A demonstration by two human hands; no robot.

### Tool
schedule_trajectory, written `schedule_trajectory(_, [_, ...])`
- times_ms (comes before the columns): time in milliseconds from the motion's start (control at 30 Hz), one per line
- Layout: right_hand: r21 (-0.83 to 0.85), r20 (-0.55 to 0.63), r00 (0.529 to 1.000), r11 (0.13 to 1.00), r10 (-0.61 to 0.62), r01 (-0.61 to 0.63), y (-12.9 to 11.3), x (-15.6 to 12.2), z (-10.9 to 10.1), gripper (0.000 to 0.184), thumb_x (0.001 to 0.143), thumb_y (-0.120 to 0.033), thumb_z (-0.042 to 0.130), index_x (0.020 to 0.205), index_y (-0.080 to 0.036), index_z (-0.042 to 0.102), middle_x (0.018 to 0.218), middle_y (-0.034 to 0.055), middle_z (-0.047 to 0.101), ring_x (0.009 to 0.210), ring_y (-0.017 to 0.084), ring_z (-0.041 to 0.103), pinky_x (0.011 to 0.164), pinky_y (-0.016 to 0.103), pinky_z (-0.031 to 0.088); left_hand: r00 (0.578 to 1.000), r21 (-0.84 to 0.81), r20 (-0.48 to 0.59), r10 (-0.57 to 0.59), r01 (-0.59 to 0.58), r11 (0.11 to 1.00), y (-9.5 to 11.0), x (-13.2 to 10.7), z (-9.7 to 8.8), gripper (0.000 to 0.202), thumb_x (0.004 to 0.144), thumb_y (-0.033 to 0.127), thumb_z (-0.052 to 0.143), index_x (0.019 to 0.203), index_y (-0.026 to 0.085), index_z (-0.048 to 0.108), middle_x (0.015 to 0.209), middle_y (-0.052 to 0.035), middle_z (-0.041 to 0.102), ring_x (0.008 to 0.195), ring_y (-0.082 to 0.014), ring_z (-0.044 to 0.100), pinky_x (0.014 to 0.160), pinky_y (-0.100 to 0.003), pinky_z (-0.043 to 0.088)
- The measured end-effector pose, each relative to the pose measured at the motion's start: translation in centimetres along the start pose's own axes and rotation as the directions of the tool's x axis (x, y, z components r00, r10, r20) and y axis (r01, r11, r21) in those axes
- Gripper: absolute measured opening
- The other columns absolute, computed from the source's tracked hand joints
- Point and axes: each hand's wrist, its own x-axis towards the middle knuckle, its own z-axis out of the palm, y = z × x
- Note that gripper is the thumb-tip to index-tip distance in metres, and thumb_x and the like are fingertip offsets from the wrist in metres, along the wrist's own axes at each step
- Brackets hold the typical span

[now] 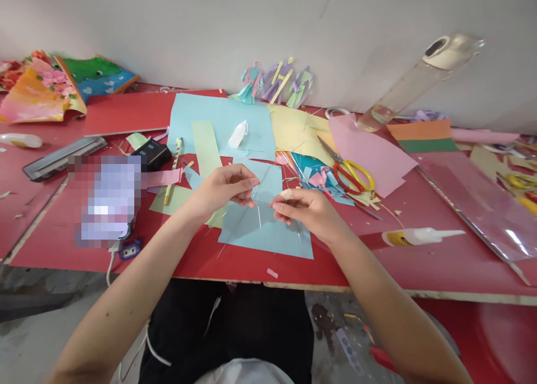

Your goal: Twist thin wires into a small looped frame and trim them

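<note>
My left hand and my right hand are both closed in a pinch, a short gap apart. A thin, wire-like strand runs between their fingertips; its ends are hidden by the fingers. Beneath them lies a light blue sheet of paper, with a few thin wires showing over it. A bandage-like wrap covers one finger of my right hand. Behind that hand are a bundle of thin wires, a pink paper figure and red-and-yellow scissors.
A glue bottle lies right of my right forearm. A small white bottle rests on blue paper farther back. At left are a striped pencil, a blurred-out phone and a box cutter. A clear tumbler leans against the wall.
</note>
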Motion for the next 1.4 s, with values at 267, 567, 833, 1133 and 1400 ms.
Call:
schedule_trajectory(267, [-0.035,-0.085,0.996,0.999,-0.029,0.026,0.2,0.2,0.1,0.030,0.073,-0.047,0.074,0.074,-0.018,0.066,0.062,0.0023,0.064,0.051,0.011,0.053,0.047,0.025,0.042,1.000,-0.015,0.012,-0.021,0.021,1.000,0.2,0.0,0.3,0.014,0.087,0.025,0.063,0.078,0.015,0.059,0.059,0.0042,0.056,0.050,-0.0070,0.060,0.053,-0.020,0.048])
schedule_trajectory(567, [-0.024,-0.076,0.996,0.999,-0.041,0.040,0.3,0.1,0.0,0.032,0.073,-0.048,0.073,0.076,-0.017,0.066,0.062,0.0022,0.063,0.052,0.012,0.053,0.049,0.025,0.043,0.999,-0.006,0.024,-0.043,0.043,0.999,0.3,0.0,0.2,0.021,0.087,0.033,0.064,0.081,0.014,0.057,0.079,-0.0047,0.073,0.053,-0.0074,0.062,0.050,-0.019,0.046])
schedule_trajectory(833, [0.018,-0.064,0.996,0.998,-0.056,0.057,0.4,0.3,0.0,0.029,0.075,-0.047,0.072,0.075,-0.019,0.066,0.062,0.0004,0.061,0.052,0.011,0.052,0.050,0.026,0.043,0.998,0.020,0.049,-0.038,0.037,0.999,0.3,-0.1,0.3,0.019,0.087,0.031,0.064,0.081,0.014,0.058,0.078,-0.0045,0.073,0.055,-0.0080,0.063,0.051,-0.019,0.047])
schedule_trajectory(1133, [0.174,-0.076,0.996,0.984,-0.036,0.049,0.8,0.5,0.0,0.024,0.076,-0.040,0.074,0.072,-0.019,0.065,0.062,-0.0010,0.058,0.054,0.010,0.052,0.051,0.026,0.043,1.000,0.017,0.006,-0.025,0.025,1.000,0.6,-0.2,0.7,0.016,0.088,0.028,0.063,0.082,0.013,0.059,0.076,-0.0027,0.071,0.055,-0.0073,0.063,0.053,-0.019,0.048])
schedule_trajectory(1400, [0.334,-0.098,0.995,0.943,0.023,0.011,0.7,0.7,0.3,0.032,0.065,-0.045,0.083,0.067,-0.018,0.067,0.058,-0.0023,0.056,0.050,0.008,0.049,0.048,0.023,0.042,0.999,-0.033,-0.028,0.029,-0.030,0.999,0.2,-0.2,1.2,0.013,0.087,0.024,0.063,0.081,0.013,0.058,0.076,-0.0023,0.070,0.054,-0.0078,0.064,0.049,-0.018,0.047])
